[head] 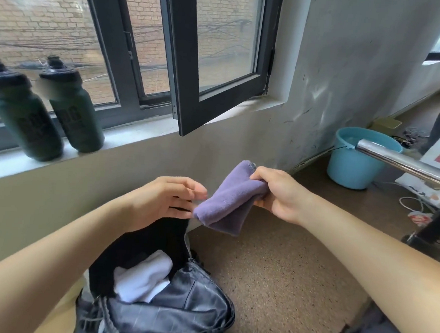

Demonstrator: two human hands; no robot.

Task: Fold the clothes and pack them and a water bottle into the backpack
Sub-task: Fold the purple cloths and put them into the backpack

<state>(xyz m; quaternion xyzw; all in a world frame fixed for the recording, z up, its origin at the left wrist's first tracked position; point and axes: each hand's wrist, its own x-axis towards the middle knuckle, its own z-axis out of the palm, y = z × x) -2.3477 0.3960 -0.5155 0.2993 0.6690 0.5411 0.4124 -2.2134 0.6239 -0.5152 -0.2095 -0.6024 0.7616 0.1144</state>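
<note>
A black backpack [179,310] stands open on the floor below me, with a folded white garment [142,280] inside its mouth. My right hand [276,193] grips a folded purple cloth [227,205] in the air above and to the right of the bag. My left hand [167,201] is beside the cloth's lower left end, fingers loosely spread, over the bag's upper black edge; whether it touches that edge I cannot tell. Two dark green water bottles [24,113] [73,106] stand on the windowsill at the left.
An inward-swung window sash [214,70] juts over the sill above the hands. A blue bucket [356,159] sits on the floor at the right, behind a chrome bar [407,162]. Cables and a printed bag lie at the far right. Speckled brown floor [283,286] surrounds the backpack.
</note>
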